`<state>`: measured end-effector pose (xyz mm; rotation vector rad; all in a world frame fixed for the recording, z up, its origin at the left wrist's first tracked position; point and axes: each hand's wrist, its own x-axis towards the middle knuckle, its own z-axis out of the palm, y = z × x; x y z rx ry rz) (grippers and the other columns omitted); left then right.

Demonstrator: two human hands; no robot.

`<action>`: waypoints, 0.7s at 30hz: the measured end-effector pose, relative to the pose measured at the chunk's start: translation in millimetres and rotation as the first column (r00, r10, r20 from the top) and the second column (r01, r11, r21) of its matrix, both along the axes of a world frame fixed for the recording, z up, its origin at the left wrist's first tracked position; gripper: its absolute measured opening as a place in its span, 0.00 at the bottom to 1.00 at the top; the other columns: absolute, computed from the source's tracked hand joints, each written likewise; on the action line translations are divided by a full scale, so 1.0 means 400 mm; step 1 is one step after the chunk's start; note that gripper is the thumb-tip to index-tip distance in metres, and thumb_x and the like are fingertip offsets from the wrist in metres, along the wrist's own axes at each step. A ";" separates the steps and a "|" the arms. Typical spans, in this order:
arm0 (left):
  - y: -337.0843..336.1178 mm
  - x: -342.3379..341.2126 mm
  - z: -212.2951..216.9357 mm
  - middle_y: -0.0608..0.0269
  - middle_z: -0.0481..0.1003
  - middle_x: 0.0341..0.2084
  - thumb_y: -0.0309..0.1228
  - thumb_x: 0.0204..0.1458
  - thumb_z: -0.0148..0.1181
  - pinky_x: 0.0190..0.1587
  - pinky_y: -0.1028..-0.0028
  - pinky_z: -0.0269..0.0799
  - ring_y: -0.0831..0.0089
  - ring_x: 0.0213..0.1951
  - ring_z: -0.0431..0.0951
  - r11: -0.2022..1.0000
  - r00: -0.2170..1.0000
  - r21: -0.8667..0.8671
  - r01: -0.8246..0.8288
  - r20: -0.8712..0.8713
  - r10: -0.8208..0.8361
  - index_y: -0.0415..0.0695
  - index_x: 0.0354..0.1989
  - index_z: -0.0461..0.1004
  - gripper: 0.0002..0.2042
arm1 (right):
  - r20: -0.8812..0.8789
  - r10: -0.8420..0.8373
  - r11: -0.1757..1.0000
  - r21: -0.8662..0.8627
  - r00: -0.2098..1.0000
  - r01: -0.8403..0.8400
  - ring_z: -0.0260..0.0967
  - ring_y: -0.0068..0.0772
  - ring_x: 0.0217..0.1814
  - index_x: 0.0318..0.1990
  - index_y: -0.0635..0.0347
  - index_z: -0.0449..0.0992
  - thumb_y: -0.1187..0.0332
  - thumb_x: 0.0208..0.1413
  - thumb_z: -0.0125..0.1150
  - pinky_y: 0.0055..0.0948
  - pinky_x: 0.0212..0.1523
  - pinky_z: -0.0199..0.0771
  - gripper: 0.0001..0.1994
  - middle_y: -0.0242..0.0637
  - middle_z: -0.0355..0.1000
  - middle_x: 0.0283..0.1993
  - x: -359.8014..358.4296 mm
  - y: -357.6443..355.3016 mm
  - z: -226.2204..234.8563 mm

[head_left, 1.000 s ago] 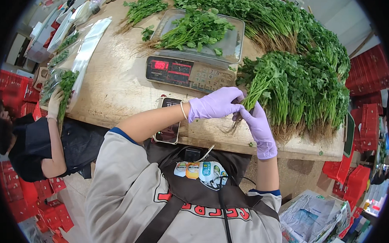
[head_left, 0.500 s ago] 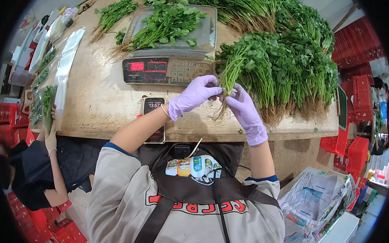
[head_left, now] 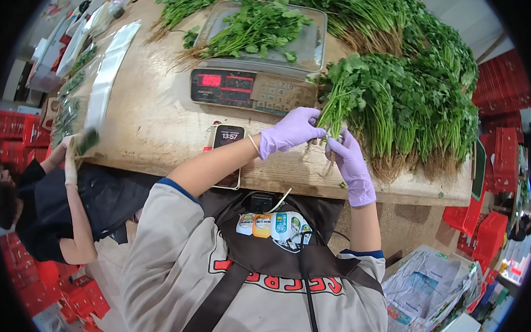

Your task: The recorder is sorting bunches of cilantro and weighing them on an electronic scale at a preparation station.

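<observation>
A small bunch of coriander [head_left: 334, 110] with thin green stems and pale roots is held over the front of the wooden table [head_left: 153, 120]. My left hand [head_left: 292, 130], in a purple glove, is closed round its stems. My right hand [head_left: 352, 166], gloved the same way, pinches at the root end just below. Behind my left hand stands a digital scale [head_left: 225, 97] with a lit red display. Another bunch of coriander [head_left: 260, 34] lies on its metal tray [head_left: 300, 62], roots to the left.
Heaped coriander [head_left: 412, 102] covers the table's right and far side. A phone [head_left: 228, 135] lies under my left forearm. Plastic bags [head_left: 111, 72] line the left, where a co-worker's hands [head_left: 71, 155] hold a blurred green bunch. Red crates [head_left: 502, 158] and a lined box [head_left: 427, 277] stand right.
The whole view has shifted, so the table sits farther right. My hands stay on the coriander, its roots now less spread. The co-worker's green bunch has swung from upright to sideways.
</observation>
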<state>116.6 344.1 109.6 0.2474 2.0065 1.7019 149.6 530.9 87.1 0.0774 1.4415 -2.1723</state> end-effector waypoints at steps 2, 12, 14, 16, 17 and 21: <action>-0.017 -0.004 0.026 0.60 0.75 0.25 0.25 0.48 0.57 0.30 0.75 0.70 0.78 0.24 0.72 0.992 0.989 -0.121 -0.020 -0.151 0.002 0.36 0.43 0.71 0.13 | -0.010 -0.060 0.998 -0.011 0.998 0.060 0.62 0.17 0.26 0.51 0.62 0.62 0.70 0.53 0.58 0.18 0.29 0.62 0.19 0.26 0.66 0.30 -0.001 0.000 -0.012; -0.462 -0.227 0.219 0.50 0.77 0.29 0.28 0.48 0.52 0.36 0.70 0.71 0.65 0.30 0.77 0.715 0.776 -0.518 -0.470 -0.628 0.056 0.44 0.43 0.76 0.14 | -0.185 -0.222 0.954 0.162 0.957 0.252 0.55 0.20 0.22 0.47 0.63 0.60 0.69 0.57 0.52 0.19 0.25 0.58 0.14 0.26 0.59 0.21 -0.022 0.210 0.096; -0.566 -0.279 0.161 0.51 0.76 0.29 0.29 0.49 0.52 0.39 0.68 0.71 0.61 0.32 0.77 0.618 0.689 -0.595 -0.514 -0.715 -0.115 0.45 0.42 0.76 0.13 | -0.219 -0.219 0.952 0.165 0.951 0.258 0.56 0.20 0.22 0.47 0.63 0.60 0.69 0.57 0.53 0.19 0.25 0.58 0.14 0.27 0.59 0.21 -0.027 0.223 0.099; -0.610 -0.316 0.145 0.49 0.76 0.36 0.32 0.49 0.54 0.43 0.65 0.69 0.58 0.38 0.75 0.269 0.720 -0.773 -0.574 -0.633 -0.285 0.45 0.52 0.71 0.19 | -0.236 -0.275 0.930 0.179 0.932 0.320 0.56 0.20 0.22 0.45 0.63 0.62 0.69 0.56 0.53 0.20 0.26 0.59 0.12 0.28 0.59 0.22 -0.030 0.236 0.131; -0.620 -0.319 0.124 0.49 0.76 0.36 0.32 0.49 0.54 0.43 0.65 0.69 0.58 0.38 0.75 0.276 0.715 -0.770 -0.575 -0.637 -0.287 0.45 0.52 0.71 0.19 | -0.239 -0.329 0.902 0.207 0.913 0.379 0.55 0.21 0.23 0.43 0.62 0.63 0.69 0.57 0.52 0.22 0.27 0.58 0.10 0.28 0.59 0.23 -0.027 0.249 0.152; -0.568 -0.318 0.070 0.37 0.66 0.48 0.38 0.45 0.58 0.52 0.62 0.64 0.49 0.49 0.69 0.541 0.699 -0.697 -0.470 -0.668 -0.253 0.45 0.63 0.54 0.34 | -0.358 -0.380 0.887 0.121 0.853 0.446 0.57 0.18 0.25 0.42 0.62 0.65 0.70 0.57 0.51 0.18 0.27 0.57 0.08 0.27 0.62 0.23 -0.069 0.289 0.183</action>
